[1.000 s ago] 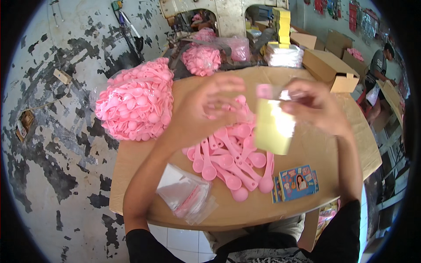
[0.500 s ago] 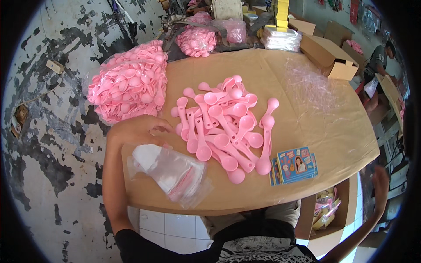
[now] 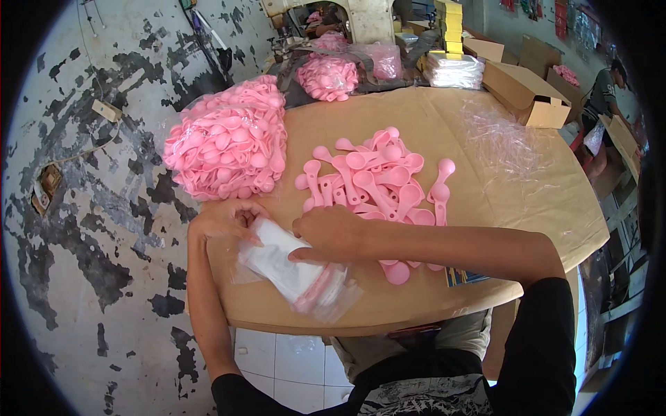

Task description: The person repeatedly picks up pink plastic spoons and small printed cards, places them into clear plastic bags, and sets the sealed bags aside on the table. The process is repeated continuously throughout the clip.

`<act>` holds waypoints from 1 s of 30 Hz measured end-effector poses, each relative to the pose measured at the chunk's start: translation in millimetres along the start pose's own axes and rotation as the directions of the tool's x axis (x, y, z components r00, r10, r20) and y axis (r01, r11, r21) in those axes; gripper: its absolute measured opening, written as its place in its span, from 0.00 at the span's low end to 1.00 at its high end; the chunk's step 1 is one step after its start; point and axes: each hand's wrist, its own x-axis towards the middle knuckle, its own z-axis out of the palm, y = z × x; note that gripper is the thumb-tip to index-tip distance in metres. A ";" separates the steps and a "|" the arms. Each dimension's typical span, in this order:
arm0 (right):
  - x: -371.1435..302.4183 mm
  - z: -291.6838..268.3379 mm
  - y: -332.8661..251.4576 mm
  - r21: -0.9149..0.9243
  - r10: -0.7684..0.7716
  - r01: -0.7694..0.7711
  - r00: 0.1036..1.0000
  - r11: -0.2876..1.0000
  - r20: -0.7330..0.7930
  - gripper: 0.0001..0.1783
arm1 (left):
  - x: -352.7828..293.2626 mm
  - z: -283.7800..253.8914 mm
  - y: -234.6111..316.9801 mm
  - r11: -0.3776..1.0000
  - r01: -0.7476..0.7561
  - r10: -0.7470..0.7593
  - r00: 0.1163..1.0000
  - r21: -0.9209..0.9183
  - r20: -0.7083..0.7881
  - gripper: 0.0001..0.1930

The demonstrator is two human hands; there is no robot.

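A stack of clear plastic bags (image 3: 283, 267) lies on the near left part of the table, white along its middle with a pink stripe near its lower end. My left hand (image 3: 230, 220) is closed at the stack's upper left corner, thumb and curled fingers on the plastic. From the right, my right hand (image 3: 331, 234) reaches across and grips the stack's far side, thumb on top. Beyond it, pink double-ended measuring spoons (image 3: 378, 177) lie in a loose pile, partly hidden by my right forearm. That forearm also covers most of the small blue printed cards (image 3: 461, 279).
A big clear bag packed with pink spoons (image 3: 229, 142) stands at the left by the peeling wall. Farther back are a smaller bag of spoons (image 3: 327, 78), a sewing machine (image 3: 371, 21), white packets (image 3: 454, 71) and an open carton (image 3: 524, 93). Another person (image 3: 602, 104) is at far right.
My right hand has come from beyond the table's right edge across to the plastic bags. My left hand has closed at their corner. The view has shifted slightly, and my forearm now hides the cards.
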 end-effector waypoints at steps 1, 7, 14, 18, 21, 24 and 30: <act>3.3 -0.5 0.9 0.000 -0.015 0.015 1.000 1.000 0.007 0.19 | -2.7 0.9 -1.1 1.000 0.008 -0.008 1.000 -0.006 -0.012 0.31; 5.7 -13.4 12.4 0.246 -0.066 0.057 0.997 0.968 0.030 0.17 | -5.5 1.3 7.5 0.998 -0.003 0.006 0.999 0.069 -0.033 0.32; -1.5 -27.6 24.7 0.170 -0.056 0.049 0.998 0.984 0.035 0.13 | -5.8 4.3 15.8 1.000 -0.026 0.026 1.000 0.009 0.016 0.36; -38.3 -65.5 40.4 0.198 -0.202 0.277 0.922 0.940 -0.331 0.12 | -14.2 -1.5 17.2 0.993 -0.113 0.111 0.991 -0.032 -0.070 0.40; -74.9 -92.6 50.3 0.338 -0.085 0.252 0.895 0.907 -0.438 0.11 | -17.4 1.8 63.9 0.933 -0.324 0.276 0.925 -0.159 -0.263 0.38; -104.9 -122.4 29.0 0.476 -0.008 0.196 0.930 0.857 -0.368 0.12 | 6.6 78.3 157.3 0.814 -0.503 0.413 0.852 -0.290 -0.321 0.30; -172.9 -121.8 57.1 0.480 0.144 -0.012 0.960 0.877 -0.239 0.13 | 83.1 145.2 226.1 0.446 -0.459 0.301 0.885 -0.768 -0.355 0.21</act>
